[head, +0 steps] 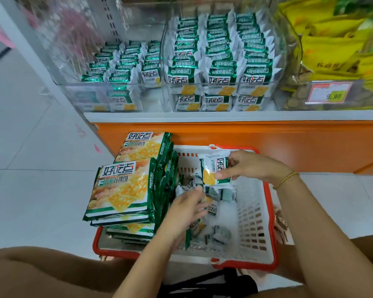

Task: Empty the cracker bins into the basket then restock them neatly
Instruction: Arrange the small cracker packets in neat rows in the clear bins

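Observation:
A white basket with a red rim [255, 214] stands on the floor below the shelf. Loose small cracker packs [219, 233] lie in its bottom. Large green cracker bags [125, 186] are stacked in its left part. My right hand [248, 165] pinches a small cracker pack [213, 171] above the basket. My left hand [186, 208] reaches down among the loose packs with its fingers curled on one; the grip is partly hidden. On the shelf, the left clear bin [119, 67] is partly filled with packs, and the middle clear bin [222, 61] holds neat rows.
A bin of yellow snack bags [336, 50] with a price tag [329, 92] stands to the right. An orange shelf base [246, 143] runs behind the basket. White tiled floor [30, 147] lies to the left. My knees frame the bottom of the view.

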`<action>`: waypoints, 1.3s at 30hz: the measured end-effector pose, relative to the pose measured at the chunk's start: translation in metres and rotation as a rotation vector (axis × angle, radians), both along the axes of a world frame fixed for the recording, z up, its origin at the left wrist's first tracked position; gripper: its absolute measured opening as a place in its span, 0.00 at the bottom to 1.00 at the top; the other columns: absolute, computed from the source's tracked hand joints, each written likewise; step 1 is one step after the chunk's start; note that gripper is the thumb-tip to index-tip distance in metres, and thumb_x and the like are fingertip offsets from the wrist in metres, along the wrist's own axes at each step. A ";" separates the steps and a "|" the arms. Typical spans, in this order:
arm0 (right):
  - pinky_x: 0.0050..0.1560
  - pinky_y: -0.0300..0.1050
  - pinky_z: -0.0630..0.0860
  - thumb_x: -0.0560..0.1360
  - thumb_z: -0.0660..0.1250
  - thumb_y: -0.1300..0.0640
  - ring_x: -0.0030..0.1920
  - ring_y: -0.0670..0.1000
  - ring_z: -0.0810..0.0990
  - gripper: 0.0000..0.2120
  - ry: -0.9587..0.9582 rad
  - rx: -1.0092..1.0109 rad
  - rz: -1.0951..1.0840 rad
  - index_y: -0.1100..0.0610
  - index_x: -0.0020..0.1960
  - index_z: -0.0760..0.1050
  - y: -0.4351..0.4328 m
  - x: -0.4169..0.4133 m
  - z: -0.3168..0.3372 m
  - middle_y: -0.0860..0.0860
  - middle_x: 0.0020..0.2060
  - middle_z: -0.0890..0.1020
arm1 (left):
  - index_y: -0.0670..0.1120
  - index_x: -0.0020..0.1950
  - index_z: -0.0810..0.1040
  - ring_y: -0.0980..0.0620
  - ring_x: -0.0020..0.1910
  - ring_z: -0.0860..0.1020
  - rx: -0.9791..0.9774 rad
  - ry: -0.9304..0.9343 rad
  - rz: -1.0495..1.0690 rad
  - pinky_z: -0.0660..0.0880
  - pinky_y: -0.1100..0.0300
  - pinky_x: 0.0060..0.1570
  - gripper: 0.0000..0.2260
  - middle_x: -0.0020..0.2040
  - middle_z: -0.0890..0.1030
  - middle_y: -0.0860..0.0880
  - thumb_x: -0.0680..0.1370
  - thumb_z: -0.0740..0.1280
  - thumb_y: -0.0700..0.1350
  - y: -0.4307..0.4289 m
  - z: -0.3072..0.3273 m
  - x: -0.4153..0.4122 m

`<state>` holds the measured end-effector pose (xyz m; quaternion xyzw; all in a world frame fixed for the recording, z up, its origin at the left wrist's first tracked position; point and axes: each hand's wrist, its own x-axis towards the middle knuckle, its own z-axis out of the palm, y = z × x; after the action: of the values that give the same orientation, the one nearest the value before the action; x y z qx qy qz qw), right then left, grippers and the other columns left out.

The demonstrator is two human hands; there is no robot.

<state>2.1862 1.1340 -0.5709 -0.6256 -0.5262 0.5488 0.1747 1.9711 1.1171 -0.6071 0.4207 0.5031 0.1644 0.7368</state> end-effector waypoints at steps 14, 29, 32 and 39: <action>0.49 0.38 0.76 0.65 0.76 0.49 0.47 0.46 0.82 0.10 0.266 0.305 -0.063 0.49 0.45 0.85 -0.009 -0.005 0.100 0.48 0.45 0.85 | 0.40 0.48 0.78 0.47 0.45 0.82 0.185 -0.235 0.098 0.79 0.56 0.52 0.13 0.44 0.84 0.45 0.69 0.69 0.47 0.060 0.117 -0.030; 0.51 0.38 0.75 0.69 0.73 0.46 0.50 0.49 0.80 0.08 0.135 0.467 -0.440 0.49 0.44 0.78 0.050 -0.083 0.125 0.51 0.48 0.81 | 0.36 0.57 0.76 0.42 0.51 0.82 0.234 -0.212 0.170 0.76 0.49 0.59 0.10 0.50 0.84 0.42 0.80 0.62 0.39 0.122 0.151 -0.037; 0.49 0.40 0.71 0.64 0.73 0.39 0.44 0.46 0.77 0.18 0.142 0.455 -0.349 0.52 0.42 0.78 0.070 -0.087 0.128 0.52 0.41 0.79 | 0.39 0.62 0.76 0.43 0.48 0.82 0.201 -0.264 0.211 0.80 0.53 0.52 0.13 0.52 0.83 0.41 0.81 0.59 0.41 0.134 0.157 -0.043; 0.34 0.34 0.65 0.65 0.72 0.39 0.31 0.40 0.72 0.23 0.043 0.395 -0.193 0.53 0.52 0.72 0.124 -0.100 0.155 0.48 0.40 0.78 | 0.39 0.60 0.77 0.44 0.55 0.81 0.278 -0.286 0.197 0.75 0.49 0.60 0.23 0.53 0.84 0.42 0.71 0.68 0.52 0.160 0.169 -0.068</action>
<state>2.0861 1.2577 -0.4162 -0.6149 -0.5573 0.4289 0.3569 1.9030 1.2773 -0.4378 0.4396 0.4044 0.3614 0.7160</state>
